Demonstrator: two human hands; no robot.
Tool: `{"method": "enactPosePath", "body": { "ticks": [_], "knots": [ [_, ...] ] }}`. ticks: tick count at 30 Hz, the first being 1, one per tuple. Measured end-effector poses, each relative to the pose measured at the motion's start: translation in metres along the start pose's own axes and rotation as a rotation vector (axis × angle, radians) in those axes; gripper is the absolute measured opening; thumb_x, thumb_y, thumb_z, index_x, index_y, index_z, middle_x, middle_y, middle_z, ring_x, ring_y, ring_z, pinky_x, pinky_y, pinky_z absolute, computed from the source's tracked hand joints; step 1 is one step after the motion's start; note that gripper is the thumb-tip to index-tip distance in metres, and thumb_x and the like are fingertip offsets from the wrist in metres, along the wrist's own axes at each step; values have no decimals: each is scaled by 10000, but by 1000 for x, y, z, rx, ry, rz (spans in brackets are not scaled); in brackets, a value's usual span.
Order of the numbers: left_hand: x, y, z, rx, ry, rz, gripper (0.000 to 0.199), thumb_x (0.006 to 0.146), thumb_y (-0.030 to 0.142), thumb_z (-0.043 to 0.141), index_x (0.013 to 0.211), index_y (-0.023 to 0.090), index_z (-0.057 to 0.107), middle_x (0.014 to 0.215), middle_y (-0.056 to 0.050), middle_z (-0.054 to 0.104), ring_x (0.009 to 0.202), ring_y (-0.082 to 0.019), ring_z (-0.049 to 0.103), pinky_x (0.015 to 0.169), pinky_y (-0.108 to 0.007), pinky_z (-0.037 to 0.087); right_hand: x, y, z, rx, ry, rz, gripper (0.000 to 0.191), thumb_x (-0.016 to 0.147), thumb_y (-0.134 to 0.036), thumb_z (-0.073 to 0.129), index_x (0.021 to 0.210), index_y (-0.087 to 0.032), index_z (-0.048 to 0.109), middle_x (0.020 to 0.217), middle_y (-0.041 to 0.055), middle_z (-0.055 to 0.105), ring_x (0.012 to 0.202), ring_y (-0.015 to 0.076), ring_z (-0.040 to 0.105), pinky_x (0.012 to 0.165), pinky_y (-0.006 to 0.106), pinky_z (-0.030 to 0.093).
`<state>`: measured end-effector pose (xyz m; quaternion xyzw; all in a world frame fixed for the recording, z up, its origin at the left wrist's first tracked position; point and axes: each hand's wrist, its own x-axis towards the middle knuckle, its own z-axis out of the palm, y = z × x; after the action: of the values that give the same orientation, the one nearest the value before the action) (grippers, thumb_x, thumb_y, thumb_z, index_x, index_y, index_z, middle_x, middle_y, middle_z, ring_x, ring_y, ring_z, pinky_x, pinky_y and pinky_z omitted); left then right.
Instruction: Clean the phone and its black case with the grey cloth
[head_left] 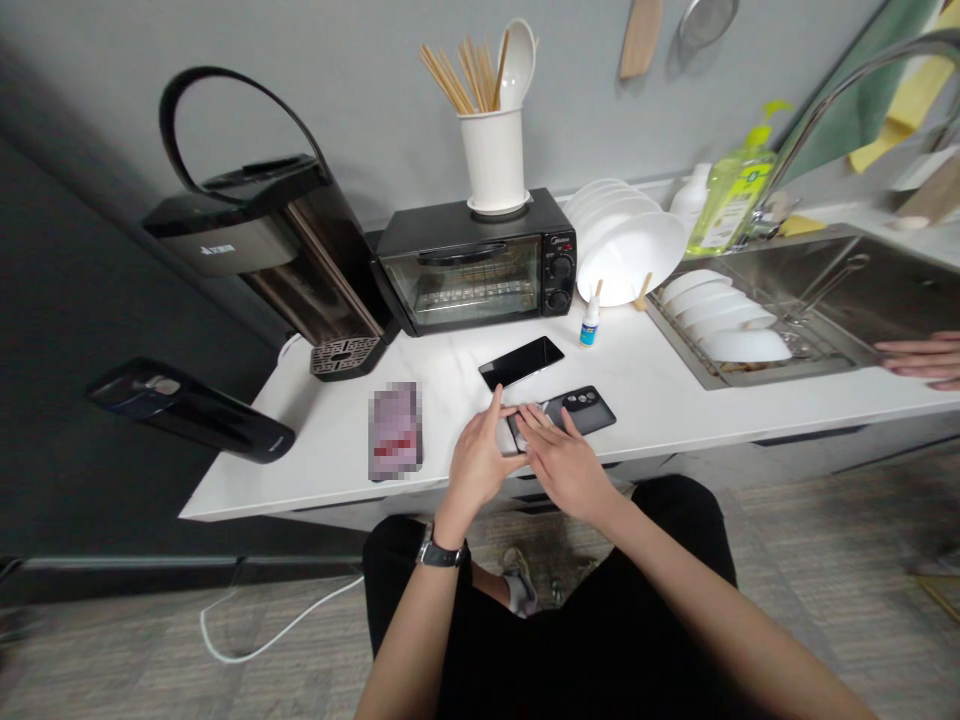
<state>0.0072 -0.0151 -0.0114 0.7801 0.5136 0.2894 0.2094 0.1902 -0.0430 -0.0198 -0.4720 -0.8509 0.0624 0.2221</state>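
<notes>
A dark phone (592,408) lies back up on the white counter, its round camera lenses at the right end. My left hand (480,450) is at its left end, thumb by the near edge and index finger by the far edge. Flat across the phone's back lies my right hand (566,465), fingers stretched out and their tips close to my left hand. Something pale shows around those fingertips, too covered to name. Just behind is a second black phone (521,362), screen up. A small white bottle (590,325) with a blue label stands nearby.
A blurred-out flat purple item (395,430) and a black thermos-like cylinder (191,410) are on the left. Behind stand a water dispenser (292,240) and a toaster oven (480,265). White plates (634,250) and a sink (870,300) are right; another person's hand (926,358) is beside it.
</notes>
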Motion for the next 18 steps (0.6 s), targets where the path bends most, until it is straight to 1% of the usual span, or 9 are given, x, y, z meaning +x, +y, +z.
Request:
{"method": "enactPosePath", "body": {
  "ticks": [3,6,8,11,13,14,16,18],
  "knots": [
    [1,1,0,-3,5,4,1176,777,285,911,1688,342,169,1433,-64,680,1336,-294,613,1156,-489,457,-22,20,-10,-55,21,18,529,1075,-176,350,1596,-147,442,1665,131,423,1564,267,388,1289,624,240],
    [2,2,-1,-13,-3,3,1199,726,315,958,1674,370,226,1423,-40,689,1310,-289,627,1163,-482,446,-37,42,-15,-128,88,83,545,1079,-186,360,1623,-172,399,1676,119,409,1571,277,373,1288,633,230],
    [4,3,-3,-17,-18,3,1181,727,312,958,1668,379,248,1418,-31,694,1293,-290,633,1161,-486,442,-39,57,-16,-154,137,155,560,1077,-190,355,1637,-173,373,1682,125,400,1570,294,374,1266,637,284],
    [4,6,-4,-19,-42,-11,1144,752,311,941,1666,381,256,1431,-34,688,1299,-296,629,1181,-511,417,-29,72,-16,-155,206,306,552,1077,-190,329,1622,-122,389,1647,183,443,1509,324,472,1209,632,391],
    [5,7,-5,-19,-53,-27,1138,762,309,934,1668,384,249,1445,-34,680,1317,-302,622,1203,-535,393,-15,72,-13,-167,238,388,527,1073,-175,322,1570,-58,453,1589,237,504,1463,347,529,1194,636,408],
    [4,8,-5,-19,-55,-32,1140,763,310,933,1669,385,244,1451,-35,677,1326,-304,618,1210,-542,385,-6,69,-10,-178,244,404,511,1064,-158,330,1532,-28,493,1559,258,532,1453,360,537,1196,637,405],
    [4,8,-5,-22,-55,-35,1149,759,312,934,1671,381,239,1457,-40,675,1330,-307,618,1214,-546,384,10,55,-3,-198,232,382,480,1032,-110,367,1453,6,565,1513,282,569,1451,380,536,1198,627,407],
    [4,8,-5,-31,-54,-31,1135,775,304,917,1676,370,230,1457,-47,675,1335,-304,617,1213,-543,388,26,34,6,-189,203,320,462,997,-69,405,1408,-6,607,1480,279,602,1433,366,559,1196,585,430]
  ]
}}
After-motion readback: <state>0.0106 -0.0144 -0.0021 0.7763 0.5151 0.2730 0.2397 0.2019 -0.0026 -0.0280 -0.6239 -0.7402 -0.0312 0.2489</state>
